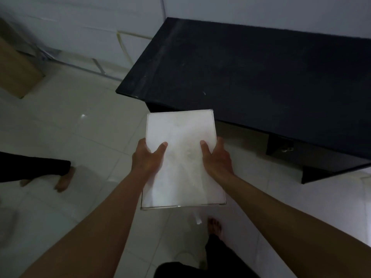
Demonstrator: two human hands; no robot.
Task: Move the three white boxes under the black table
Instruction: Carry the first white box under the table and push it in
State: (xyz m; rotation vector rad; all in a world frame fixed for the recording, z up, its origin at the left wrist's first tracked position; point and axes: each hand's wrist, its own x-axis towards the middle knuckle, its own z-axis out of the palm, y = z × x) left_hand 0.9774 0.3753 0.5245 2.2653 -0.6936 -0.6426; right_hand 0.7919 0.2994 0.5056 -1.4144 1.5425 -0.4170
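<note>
I hold one white box (181, 133) flat in front of me, above the tiled floor, its far edge close to the front left corner of the black table (251, 77). My left hand (147, 155) grips its left side with the thumb on top. On the box's right side my right hand (217, 157) grips the same way. No other white box is in view. The space under the table is mostly hidden by its top.
A brown cardboard box (18, 71) stands on the floor at the far left. White cartons (90, 27) line the back wall. Another person's bare foot (64, 180) rests on the pale tiled floor (80, 137) at left. My own foot (214, 227) is below the box.
</note>
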